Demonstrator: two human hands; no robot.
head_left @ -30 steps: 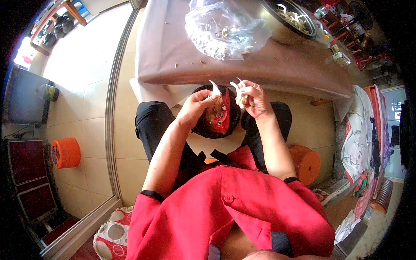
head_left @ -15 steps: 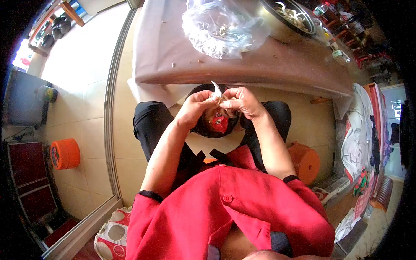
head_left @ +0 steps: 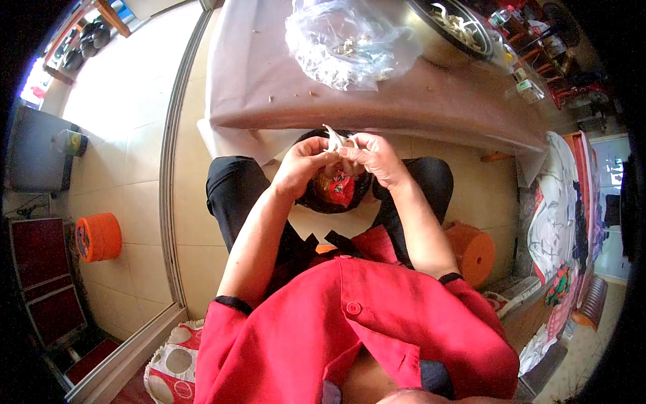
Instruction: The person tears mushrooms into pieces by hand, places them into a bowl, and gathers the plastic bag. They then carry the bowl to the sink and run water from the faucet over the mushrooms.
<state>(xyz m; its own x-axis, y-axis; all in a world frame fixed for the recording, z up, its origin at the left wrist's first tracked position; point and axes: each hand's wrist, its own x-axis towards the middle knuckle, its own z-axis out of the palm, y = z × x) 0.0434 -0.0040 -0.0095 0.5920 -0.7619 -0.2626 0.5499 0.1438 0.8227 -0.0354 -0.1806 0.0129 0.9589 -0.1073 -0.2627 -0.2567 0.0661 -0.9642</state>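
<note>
Fingertips hidden around pinched pale strips

Clock centred on the black bin (head_left: pixel 313 203): an orange stool (head_left: pixel 99 238) stands between eight and nine. The left hand (head_left: pixel 300 170), nearly closed, pinches the pale strips (head_left: pixel 334 141) over the bin's twelve-o'clock side; they and both hands hide much of its contents, though red plastic (head_left: pixel 342 191) shows. At twelve, a crumpled clear bag (head_left: pixel 346 50) blurs its contents. The right hand (head_left: pixel 378 160) curls in, fingertips overlapping the strips. The pot (head_left: pixel 437 48), past one, is cut off.
</note>
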